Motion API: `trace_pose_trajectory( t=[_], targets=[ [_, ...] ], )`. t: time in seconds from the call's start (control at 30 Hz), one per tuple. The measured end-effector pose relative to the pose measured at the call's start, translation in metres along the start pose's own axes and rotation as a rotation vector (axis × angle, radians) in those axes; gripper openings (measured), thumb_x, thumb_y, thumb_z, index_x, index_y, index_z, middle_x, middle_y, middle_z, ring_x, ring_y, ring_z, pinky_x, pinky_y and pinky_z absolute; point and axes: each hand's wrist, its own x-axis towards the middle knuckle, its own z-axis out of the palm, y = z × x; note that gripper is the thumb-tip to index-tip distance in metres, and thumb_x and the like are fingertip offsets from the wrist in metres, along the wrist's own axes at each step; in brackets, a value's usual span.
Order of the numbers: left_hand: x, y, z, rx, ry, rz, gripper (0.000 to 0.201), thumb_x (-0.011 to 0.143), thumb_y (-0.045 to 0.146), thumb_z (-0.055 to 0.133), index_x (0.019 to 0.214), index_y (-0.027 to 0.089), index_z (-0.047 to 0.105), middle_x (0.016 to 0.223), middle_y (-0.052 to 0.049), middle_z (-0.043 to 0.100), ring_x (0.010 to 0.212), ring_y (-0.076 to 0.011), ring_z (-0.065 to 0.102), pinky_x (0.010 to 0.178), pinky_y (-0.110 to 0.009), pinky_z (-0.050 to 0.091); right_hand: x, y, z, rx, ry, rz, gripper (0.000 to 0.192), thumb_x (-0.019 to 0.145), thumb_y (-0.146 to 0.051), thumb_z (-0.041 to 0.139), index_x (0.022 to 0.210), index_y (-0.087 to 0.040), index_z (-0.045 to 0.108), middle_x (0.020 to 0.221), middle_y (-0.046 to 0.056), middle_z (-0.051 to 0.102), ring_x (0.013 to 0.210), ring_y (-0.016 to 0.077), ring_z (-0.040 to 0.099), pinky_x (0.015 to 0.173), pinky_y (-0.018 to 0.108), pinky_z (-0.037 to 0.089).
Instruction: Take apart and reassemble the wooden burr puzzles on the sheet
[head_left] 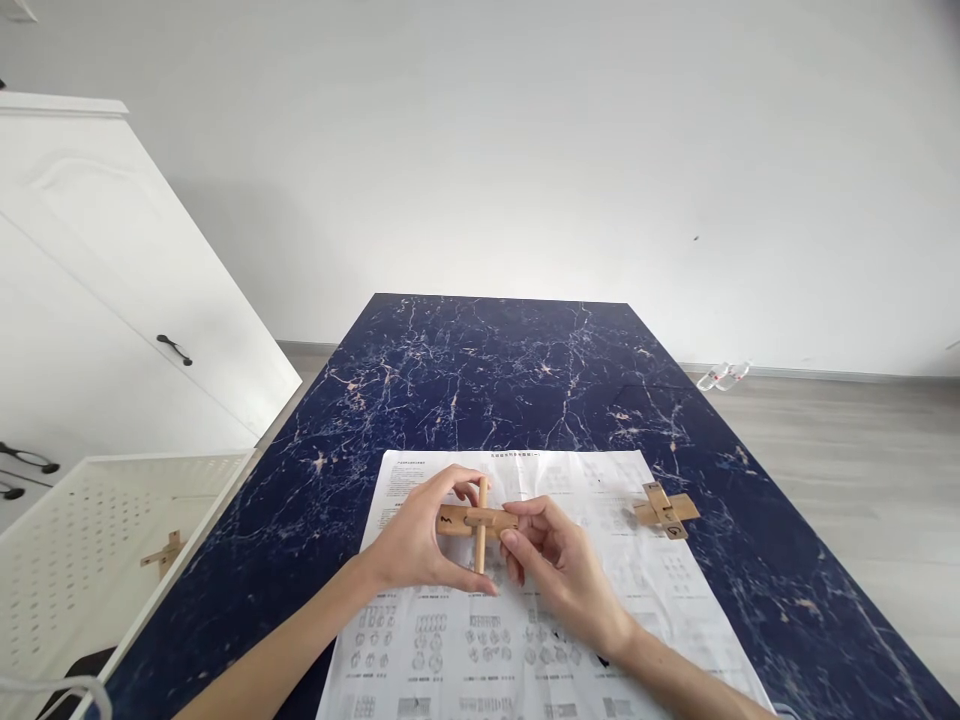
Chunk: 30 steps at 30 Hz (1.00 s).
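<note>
Both hands hold a wooden cross-shaped puzzle (480, 521) made of interlocked bars, just above a printed instruction sheet (465, 640). My left hand (416, 545) grips its left end, thumb below and fingers over the top. My right hand (559, 570) pinches the right end of the horizontal bar. A second wooden cross puzzle (666, 510) lies on the sheet's right edge, apart from both hands.
The sheet lies on a dark blue marbled table (487, 380). A white perforated bin (82, 550) at the left holds another wooden piece (166, 552). A white cabinet (112, 290) stands behind it. Clear plastic bottles (724, 375) lie on the floor at the right.
</note>
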Motion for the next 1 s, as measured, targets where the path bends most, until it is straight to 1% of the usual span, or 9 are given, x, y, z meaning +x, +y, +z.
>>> trace_pose_trajectory(
  t=[0.2, 0.37, 0.47, 0.57, 0.63, 0.77, 0.83, 0.93, 1.0],
  targets=[
    [-0.002, -0.002, 0.002, 0.001, -0.023, -0.023, 0.088, 0.062, 0.057, 0.099, 0.135, 0.027, 0.059, 0.127, -0.01, 0.071, 0.113, -0.0337, 0.07, 0.105, -0.056, 0.055, 0.001, 0.001, -0.002, 0.031, -0.057, 0.044, 0.037, 0.104, -0.056, 0.069, 0.118, -0.022, 0.064, 0.074, -0.003, 0.064, 0.063, 0.0166, 0.067, 0.064, 0.033, 0.055],
    [-0.004, -0.004, 0.003, 0.012, -0.021, -0.037, 0.095, 0.065, 0.057, 0.099, 0.145, 0.03, 0.057, 0.132, -0.01, 0.07, 0.106, -0.0312, 0.072, 0.104, -0.057, 0.057, 0.002, 0.001, -0.002, 0.056, -0.078, 0.036, 0.034, 0.105, -0.055, 0.068, 0.117, -0.023, 0.062, 0.076, -0.003, 0.064, 0.066, 0.0163, 0.067, 0.065, 0.032, 0.056],
    [-0.004, -0.004, 0.002, -0.016, -0.024, 0.011, 0.096, 0.068, 0.056, 0.099, 0.151, 0.033, 0.056, 0.14, -0.011, 0.068, 0.115, -0.0334, 0.071, 0.108, -0.059, 0.056, 0.004, -0.001, -0.001, 0.072, -0.064, 0.031, 0.035, 0.104, -0.057, 0.068, 0.116, -0.024, 0.062, 0.077, -0.003, 0.062, 0.064, 0.0157, 0.065, 0.063, 0.032, 0.055],
    [-0.004, -0.002, 0.001, -0.047, -0.035, 0.041, 0.074, 0.072, 0.058, 0.097, 0.138, 0.034, 0.072, 0.158, -0.012, 0.056, 0.132, -0.0378, 0.066, 0.113, -0.057, 0.055, 0.006, -0.001, -0.001, 0.078, -0.052, 0.035, 0.038, 0.103, -0.059, 0.069, 0.116, -0.023, 0.062, 0.077, -0.002, 0.062, 0.063, 0.0154, 0.063, 0.062, 0.031, 0.053],
    [-0.005, 0.0, 0.001, -0.056, -0.032, 0.033, 0.056, 0.076, 0.058, 0.095, 0.124, 0.033, 0.081, 0.165, -0.01, 0.05, 0.136, -0.0391, 0.065, 0.118, -0.058, 0.053, 0.007, -0.001, -0.001, 0.072, -0.043, 0.038, 0.04, 0.103, -0.06, 0.068, 0.117, -0.023, 0.061, 0.077, -0.002, 0.064, 0.064, 0.0157, 0.061, 0.063, 0.031, 0.052],
    [-0.006, 0.005, 0.0, -0.075, 0.03, 0.039, 0.025, 0.086, 0.052, 0.089, 0.103, 0.033, 0.089, 0.166, -0.005, 0.051, 0.137, -0.038, 0.065, 0.123, -0.061, 0.048, 0.009, 0.001, -0.003, 0.073, -0.001, 0.035, 0.041, 0.103, -0.061, 0.068, 0.118, -0.023, 0.06, 0.077, -0.001, 0.066, 0.066, 0.0171, 0.061, 0.065, 0.032, 0.05],
    [-0.007, 0.007, 0.0, -0.113, 0.057, 0.034, 0.018, 0.088, 0.049, 0.088, 0.095, 0.032, 0.089, 0.167, -0.003, 0.049, 0.128, -0.0354, 0.07, 0.116, -0.06, 0.056, 0.01, 0.001, -0.004, 0.084, 0.051, 0.031, 0.041, 0.103, -0.061, 0.068, 0.117, -0.024, 0.059, 0.079, 0.0, 0.067, 0.069, 0.0181, 0.062, 0.067, 0.032, 0.051],
    [-0.007, 0.009, -0.001, -0.208, 0.068, 0.01, 0.018, 0.093, 0.046, 0.083, 0.092, 0.028, 0.087, 0.165, -0.006, 0.051, 0.099, -0.026, 0.079, 0.091, -0.051, 0.069, 0.013, 0.0, -0.006, 0.083, 0.151, 0.03, 0.04, 0.103, -0.061, 0.068, 0.116, -0.025, 0.06, 0.078, 0.0, 0.067, 0.071, 0.0187, 0.062, 0.068, 0.032, 0.05],
    [-0.006, 0.009, -0.004, -0.169, 0.145, 0.001, 0.025, 0.099, 0.045, 0.073, 0.089, 0.024, 0.082, 0.153, -0.01, 0.06, 0.098, -0.0255, 0.077, 0.088, -0.047, 0.068, 0.016, -0.001, -0.009, 0.075, 0.204, 0.028, 0.042, 0.101, -0.063, 0.07, 0.116, -0.025, 0.061, 0.076, -0.001, 0.066, 0.07, 0.0186, 0.061, 0.067, 0.031, 0.049]
  ],
)
